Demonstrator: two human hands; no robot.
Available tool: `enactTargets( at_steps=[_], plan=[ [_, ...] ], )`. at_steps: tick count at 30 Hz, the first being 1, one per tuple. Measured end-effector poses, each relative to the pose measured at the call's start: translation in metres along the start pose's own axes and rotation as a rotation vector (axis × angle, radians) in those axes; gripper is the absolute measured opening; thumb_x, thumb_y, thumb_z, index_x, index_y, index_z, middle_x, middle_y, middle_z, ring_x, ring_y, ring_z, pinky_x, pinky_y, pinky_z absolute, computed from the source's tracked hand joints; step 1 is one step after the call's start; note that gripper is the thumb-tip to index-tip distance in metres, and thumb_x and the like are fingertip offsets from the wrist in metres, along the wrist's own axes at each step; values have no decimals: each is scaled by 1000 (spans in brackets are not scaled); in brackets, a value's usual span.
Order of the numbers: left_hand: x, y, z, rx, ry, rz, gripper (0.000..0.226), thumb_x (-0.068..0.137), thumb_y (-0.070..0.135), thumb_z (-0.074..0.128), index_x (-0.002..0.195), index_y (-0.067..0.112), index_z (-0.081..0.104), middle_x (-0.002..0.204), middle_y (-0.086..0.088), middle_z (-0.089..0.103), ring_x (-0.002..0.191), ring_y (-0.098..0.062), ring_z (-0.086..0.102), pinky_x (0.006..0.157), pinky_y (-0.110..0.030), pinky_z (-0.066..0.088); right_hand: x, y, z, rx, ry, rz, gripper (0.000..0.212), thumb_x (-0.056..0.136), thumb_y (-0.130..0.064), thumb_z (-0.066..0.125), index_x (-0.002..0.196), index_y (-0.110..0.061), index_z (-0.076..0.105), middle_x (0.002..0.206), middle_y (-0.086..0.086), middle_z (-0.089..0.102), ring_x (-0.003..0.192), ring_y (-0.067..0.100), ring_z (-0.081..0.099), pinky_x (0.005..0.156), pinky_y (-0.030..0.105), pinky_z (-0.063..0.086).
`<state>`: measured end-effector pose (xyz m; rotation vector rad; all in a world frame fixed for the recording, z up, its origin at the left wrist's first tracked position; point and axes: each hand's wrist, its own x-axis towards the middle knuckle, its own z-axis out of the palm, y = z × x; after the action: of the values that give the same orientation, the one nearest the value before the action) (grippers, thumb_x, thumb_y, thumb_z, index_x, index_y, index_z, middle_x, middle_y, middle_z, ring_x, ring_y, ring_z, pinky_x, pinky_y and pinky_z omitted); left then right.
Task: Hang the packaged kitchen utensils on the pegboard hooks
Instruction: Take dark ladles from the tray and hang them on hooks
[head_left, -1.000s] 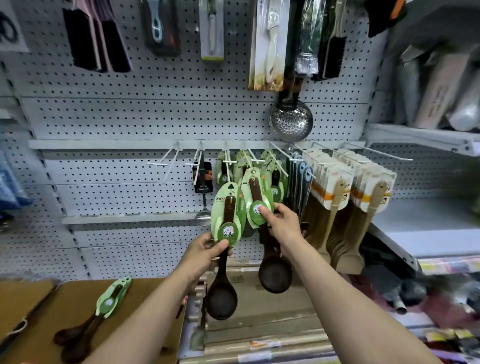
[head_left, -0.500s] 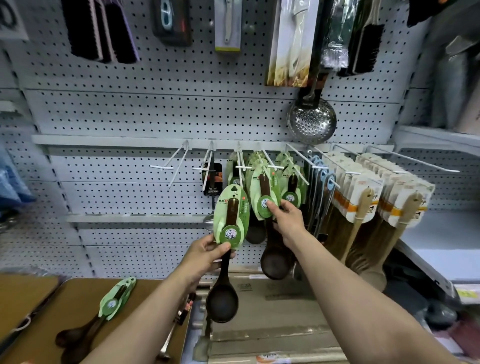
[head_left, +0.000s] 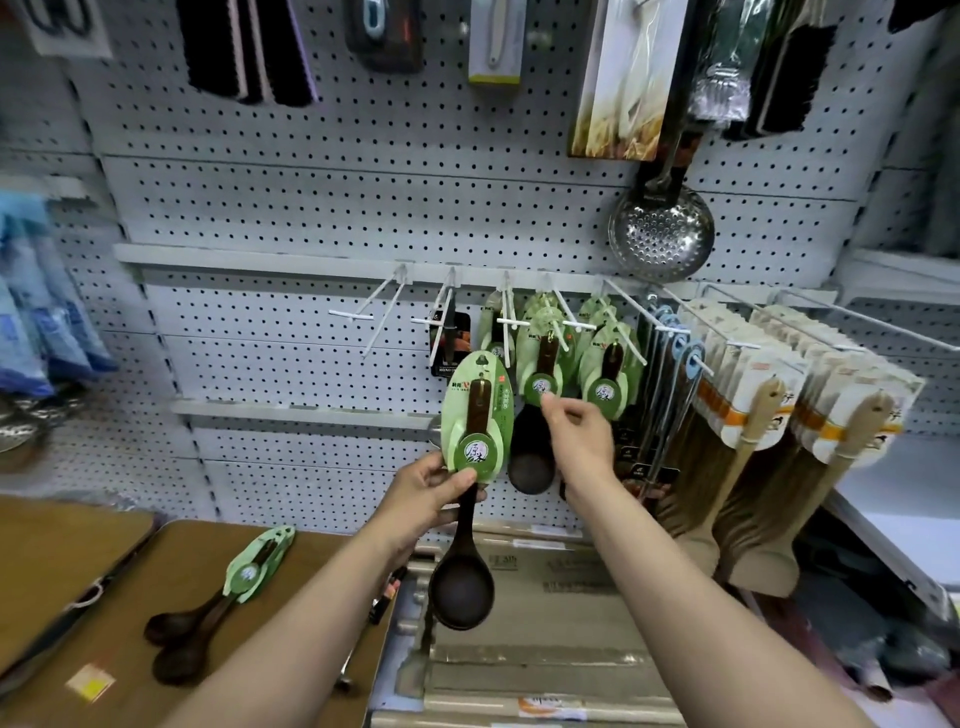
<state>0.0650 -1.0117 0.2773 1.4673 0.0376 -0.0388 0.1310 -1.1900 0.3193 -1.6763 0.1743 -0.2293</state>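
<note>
Two hands work in front of a grey pegboard (head_left: 311, 218). The left hand (head_left: 423, 496) grips a packaged dark wooden spoon (head_left: 470, 467) at the bottom of its green card, thumb on the front and fingers curled behind; the spoon stands upright in the air, its bowl hanging below the hand, just left of the hung spoons. The right hand (head_left: 579, 441) reaches to a hung spoon pack (head_left: 543, 358) on a white hook (head_left: 558, 317); its thumb and forefinger are pinched together at the card's lower edge, though whether they actually hold the card is hard to tell. Another green pack (head_left: 608, 374) hangs just to the right. Two more packaged spoons (head_left: 228, 597) lie on the brown desk (head_left: 104, 691) at lower left. A steel skimmer (head_left: 661, 234) hangs above, and wooden spatulas (head_left: 753, 415) fill the hooks at right.
</note>
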Motion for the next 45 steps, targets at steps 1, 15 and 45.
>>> enactTargets(
  at_steps=[1,15,45],
  plan=[
    [-1,-1,3,-1,0,4,28,92,13,64,120,10,60,108,-10,74,99,-26,72,94,-48,54,-16,-4,3,47,-93,-31,33,91,-47,65,107,-18,66,105,-9,68,100,10,63,91,28,51],
    [-5,-3,23,-25,-37,-8,31,91,15,65,120,5,60,100,-19,74,92,-29,73,79,-36,60,-33,2,14,256,-275,6,10,89,-13,73,98,-11,68,93,8,77,91,27,74,84,45,60],
    [126,-30,-6,161,200,-38,19,81,27,78,69,20,65,81,-2,74,85,-23,67,94,-52,52,49,8,83,438,-148,315,47,72,-35,87,110,-12,69,103,5,77,102,24,71,100,45,53]
  ],
)
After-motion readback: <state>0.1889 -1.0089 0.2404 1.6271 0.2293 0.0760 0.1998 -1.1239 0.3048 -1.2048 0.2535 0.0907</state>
